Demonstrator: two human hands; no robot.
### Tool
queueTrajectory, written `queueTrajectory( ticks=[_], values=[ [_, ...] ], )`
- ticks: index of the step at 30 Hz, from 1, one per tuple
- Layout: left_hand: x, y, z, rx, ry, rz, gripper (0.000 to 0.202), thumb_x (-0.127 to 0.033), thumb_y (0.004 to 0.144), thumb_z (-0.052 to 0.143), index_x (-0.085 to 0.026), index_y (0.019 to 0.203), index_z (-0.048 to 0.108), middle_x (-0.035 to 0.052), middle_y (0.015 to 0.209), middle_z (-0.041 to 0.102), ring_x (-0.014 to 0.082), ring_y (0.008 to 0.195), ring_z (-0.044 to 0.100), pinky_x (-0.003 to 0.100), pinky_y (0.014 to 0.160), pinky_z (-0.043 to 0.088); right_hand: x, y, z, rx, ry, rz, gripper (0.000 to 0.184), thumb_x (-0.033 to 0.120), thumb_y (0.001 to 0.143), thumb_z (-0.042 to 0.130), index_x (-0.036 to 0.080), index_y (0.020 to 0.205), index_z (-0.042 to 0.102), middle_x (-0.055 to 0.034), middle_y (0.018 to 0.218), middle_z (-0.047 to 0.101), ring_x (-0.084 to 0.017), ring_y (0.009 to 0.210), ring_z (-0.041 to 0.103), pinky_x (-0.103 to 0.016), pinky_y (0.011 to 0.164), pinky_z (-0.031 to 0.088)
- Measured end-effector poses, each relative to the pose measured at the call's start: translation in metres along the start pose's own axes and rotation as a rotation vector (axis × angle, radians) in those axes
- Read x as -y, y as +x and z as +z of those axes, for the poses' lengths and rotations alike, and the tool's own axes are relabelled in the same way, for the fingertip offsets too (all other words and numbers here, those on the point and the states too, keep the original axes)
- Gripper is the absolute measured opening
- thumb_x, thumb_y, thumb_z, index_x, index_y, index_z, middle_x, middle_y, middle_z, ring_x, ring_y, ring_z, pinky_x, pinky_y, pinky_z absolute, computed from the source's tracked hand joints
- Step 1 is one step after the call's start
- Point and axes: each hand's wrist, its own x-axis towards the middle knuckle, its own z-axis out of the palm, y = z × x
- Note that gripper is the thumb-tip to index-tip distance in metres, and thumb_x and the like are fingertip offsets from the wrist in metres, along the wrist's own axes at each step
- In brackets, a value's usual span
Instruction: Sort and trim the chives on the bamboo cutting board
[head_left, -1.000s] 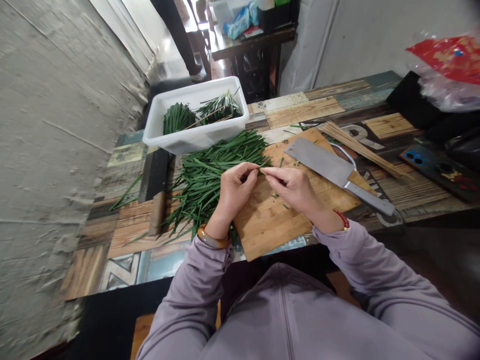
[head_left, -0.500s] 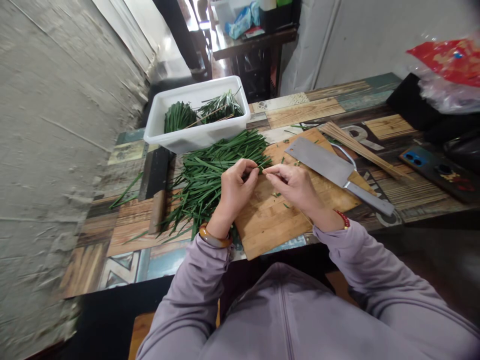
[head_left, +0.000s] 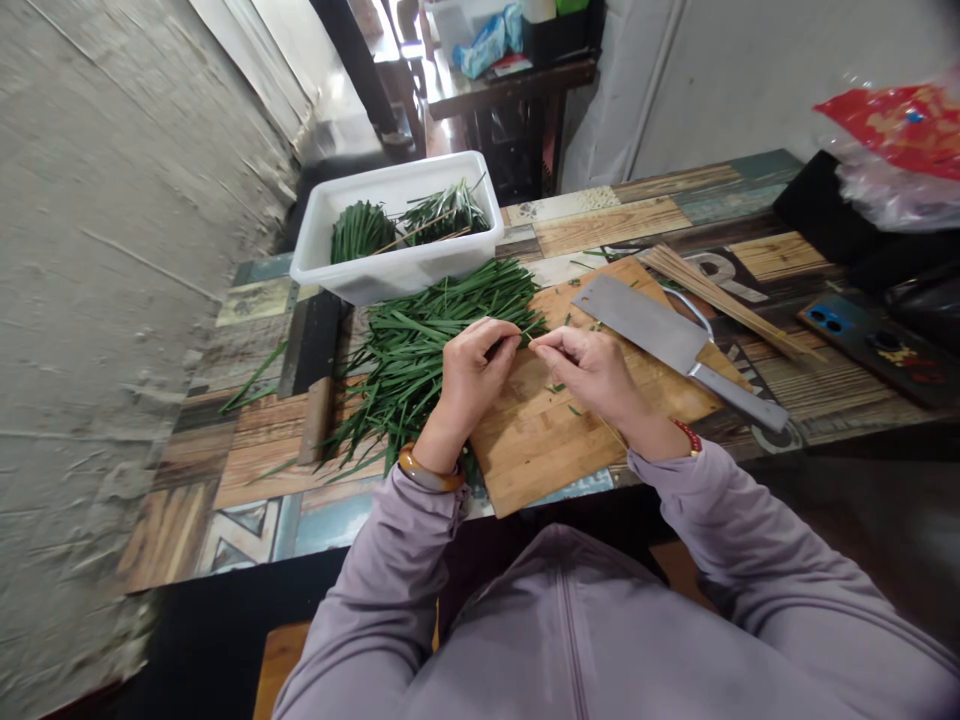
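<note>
My left hand point(head_left: 480, 365) is pinched closed on a green chive leaf above the near edge of a loose heap of chives point(head_left: 420, 340). Close by its fingertips, my right hand point(head_left: 589, 372) is closed on a thin bamboo skewer point(head_left: 618, 434), whose back end shows under the palm. The skewer's tip is too small to make out against the leaf. Both hands are over the wooden cutting board point(head_left: 532, 450), which has green scraps on it. A cleaver point(head_left: 652, 325) lies across the board's right side, its handle past the edge.
Behind the heap stands a white plastic tub point(head_left: 397, 275) with chive bundles in it. Bamboo skewers point(head_left: 727, 300) lie beyond the cleaver. A phone point(head_left: 877, 340) and a red plastic bag point(head_left: 900, 125) are at the right. A dark block point(head_left: 311, 345) lies left of the heap.
My right fingertips have shifted very slightly right, leaving a slightly wider gap from the left ones. Both hands keep their pinch, and the view has moved a little.
</note>
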Motion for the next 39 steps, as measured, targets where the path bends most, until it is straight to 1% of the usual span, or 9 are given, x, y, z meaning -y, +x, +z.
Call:
queueTrajectory(
  ticks=[10,15,18,20,22,25,29,35,39],
  values=[
    [-0.006,-0.001,0.002,0.081,-0.03,0.036,0.015,-0.021,0.091,0.058,-0.019,0.082,0.07,0.0036,0.079,0.07,0.0141,0.074,0.061,0.025,0.07,0.047,0.002,0.001,-0.003,0.016,0.007,0.038,0.018,0.03,0.092,0.059,0.021,0.078,0.067,0.0021,0.056,0.063,-0.014,0.055,0.06,-0.026,0.056,0.044],
    [-0.007,-0.003,0.006,0.104,-0.052,0.053,0.014,-0.02,0.09,0.058,-0.019,0.081,0.069,0.0031,0.08,0.07,0.0137,0.073,0.062,0.025,0.071,0.047,-0.005,-0.001,-0.001,0.033,0.157,0.138,0.024,0.04,0.092,0.061,0.021,0.078,0.063,0.0026,0.057,0.063,-0.012,0.045,0.055,-0.025,0.046,0.042],
    [-0.006,-0.003,0.006,0.081,-0.046,0.043,0.012,-0.018,0.089,0.059,-0.019,0.082,0.068,0.0028,0.082,0.071,0.0139,0.074,0.062,0.025,0.072,0.047,-0.008,-0.002,0.001,0.013,0.301,0.204,0.028,0.045,0.089,0.065,0.021,0.103,0.063,0.0049,0.06,0.064,-0.011,0.04,0.052,-0.024,0.042,0.041],
    [-0.004,-0.004,0.006,0.074,-0.029,0.042,0.011,-0.018,0.09,0.059,-0.019,0.083,0.068,0.0027,0.082,0.071,0.0141,0.074,0.063,0.025,0.072,0.046,-0.008,-0.005,0.002,0.001,0.372,0.214,0.045,0.043,0.088,0.066,0.021,0.126,0.056,0.0067,0.062,0.064,-0.011,0.041,0.053,-0.025,0.043,0.044],
    [-0.003,-0.005,0.007,0.077,-0.012,0.057,0.011,-0.018,0.09,0.059,-0.018,0.084,0.068,0.0027,0.083,0.071,0.0141,0.075,0.063,0.025,0.072,0.046,-0.006,-0.009,0.002,0.025,0.388,0.203,0.053,0.04,0.089,0.064,0.022,0.137,0.05,0.0069,0.065,0.065,-0.011,0.043,0.054,-0.025,0.045,0.046],
    [-0.003,-0.008,0.009,0.11,0.006,0.088,0.009,-0.017,0.09,0.06,-0.018,0.088,0.069,0.0032,0.085,0.071,0.0139,0.076,0.063,0.024,0.071,0.045,-0.004,-0.02,0.002,0.049,0.301,0.186,0.039,0.035,0.089,0.062,0.021,0.126,0.059,0.0068,0.065,0.063,-0.01,0.044,0.054,-0.023,0.045,0.044],
    [-0.009,-0.013,0.013,0.233,0.053,0.141,0.013,-0.018,0.094,0.056,-0.017,0.09,0.069,0.0051,0.086,0.071,0.0151,0.077,0.064,0.025,0.071,0.046,-0.006,-0.036,0.003,-0.067,0.188,0.188,0.026,0.034,0.091,0.061,0.02,0.112,0.064,0.0083,0.056,0.055,-0.009,0.044,0.051,-0.022,0.047,0.042],
    [-0.01,-0.017,0.018,0.303,0.107,0.2,0.018,-0.021,0.097,0.054,-0.016,0.091,0.07,0.0068,0.084,0.07,0.0162,0.077,0.065,0.025,0.068,0.045,-0.015,-0.051,0.007,-0.122,0.23,0.294,0.03,0.042,0.089,0.062,0.019,0.109,0.062,0.0075,0.058,0.057,-0.009,0.042,0.049,-0.022,0.044,0.039],
    [-0.008,-0.02,0.022,0.327,0.133,0.178,0.017,-0.017,0.096,0.054,-0.016,0.095,0.071,0.0053,0.084,0.07,0.0151,0.076,0.064,0.024,0.07,0.045,-0.018,-0.05,0.011,-0.126,0.175,0.275,0.028,0.042,0.09,0.058,0.019,0.107,0.062,0.0068,0.058,0.055,-0.01,0.044,0.048,-0.022,0.045,0.037]
  ],
)
